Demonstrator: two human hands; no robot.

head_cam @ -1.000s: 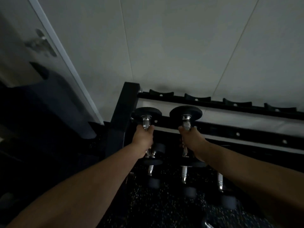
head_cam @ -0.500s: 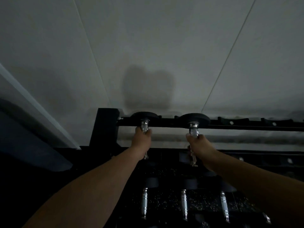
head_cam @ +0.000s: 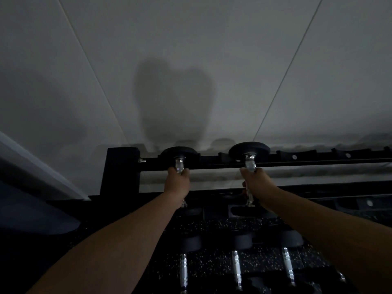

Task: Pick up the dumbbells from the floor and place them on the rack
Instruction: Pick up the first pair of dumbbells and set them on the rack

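My left hand (head_cam: 177, 181) grips the chrome handle of a black dumbbell (head_cam: 179, 152) whose far head sits at the top rail of the black rack (head_cam: 307, 161). A second dumbbell (head_cam: 249, 150) is held by its handle in my right hand (head_cam: 259, 185); its far head stands slightly above the same rail. Both near heads are hidden behind my wrists. Three more dumbbells (head_cam: 236, 265) with chrome handles lie on the speckled floor (head_cam: 263, 258) below my arms.
The rack's thick left upright (head_cam: 121, 168) stands just left of my left hand. Empty cradles (head_cam: 293, 154) run along the top rail to the right. A pale wall (head_cam: 191, 60) rises right behind the rack. A lower rack tier (head_cam: 360, 203) is dim at right.
The view has tilted up over the second. Both hands have raised the dumbbells from below the top rail to its level, the heads now at the rail's cradles.
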